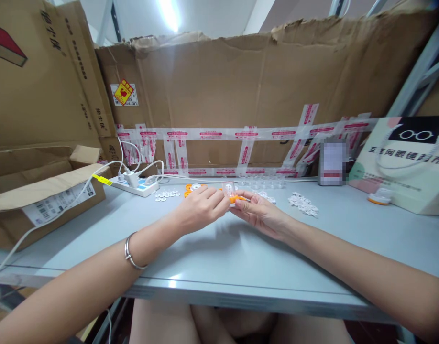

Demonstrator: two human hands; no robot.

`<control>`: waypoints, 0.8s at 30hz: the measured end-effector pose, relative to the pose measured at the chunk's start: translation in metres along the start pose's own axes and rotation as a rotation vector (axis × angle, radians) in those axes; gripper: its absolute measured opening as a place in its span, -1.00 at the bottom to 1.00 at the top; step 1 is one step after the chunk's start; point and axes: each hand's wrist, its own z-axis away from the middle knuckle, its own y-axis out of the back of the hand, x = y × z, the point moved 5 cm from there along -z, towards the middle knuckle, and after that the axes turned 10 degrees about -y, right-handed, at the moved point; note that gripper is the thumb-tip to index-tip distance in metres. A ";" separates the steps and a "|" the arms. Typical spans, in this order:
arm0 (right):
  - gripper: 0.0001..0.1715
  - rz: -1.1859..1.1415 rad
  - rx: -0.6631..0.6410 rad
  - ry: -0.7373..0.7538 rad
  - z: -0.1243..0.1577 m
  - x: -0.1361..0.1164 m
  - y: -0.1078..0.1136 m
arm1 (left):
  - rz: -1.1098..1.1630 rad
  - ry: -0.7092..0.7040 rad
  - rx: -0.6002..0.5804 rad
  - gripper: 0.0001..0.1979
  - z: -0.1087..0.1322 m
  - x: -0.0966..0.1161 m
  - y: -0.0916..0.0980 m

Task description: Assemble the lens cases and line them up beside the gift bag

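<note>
My left hand and my right hand meet above the middle of the table. Between them is a small plastic piece with an orange base and a clear, box-like top. The right thumb and fingers pinch its orange part from the right. My left hand is closed against its left side, with the fingertips hidden behind the knuckles. Partly behind the left hand lie orange parts with white discs. Beyond the right hand, white parts and a row of clear plastic cups are partly covered.
Small white discs lie at left near a power strip with cables. A pile of white parts is at right. Further right are a phone, an orange-and-clear piece and a paper bag. An open carton stands left.
</note>
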 end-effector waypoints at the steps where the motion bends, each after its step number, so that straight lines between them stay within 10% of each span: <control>1: -0.76 0.003 0.003 0.006 0.000 0.000 0.000 | 0.035 0.025 0.007 -0.78 0.001 -0.001 -0.001; 10: -0.69 0.159 0.044 0.022 0.003 -0.006 0.000 | 1.210 0.846 0.041 -0.61 0.024 -0.022 -0.040; 15: -0.59 0.139 0.025 0.018 0.004 -0.004 -0.003 | 1.634 0.807 -0.008 -0.76 0.017 -0.013 -0.044; 24: -0.68 0.038 -0.029 -0.038 0.003 0.004 -0.009 | 1.553 0.886 0.116 -0.75 0.017 -0.018 -0.037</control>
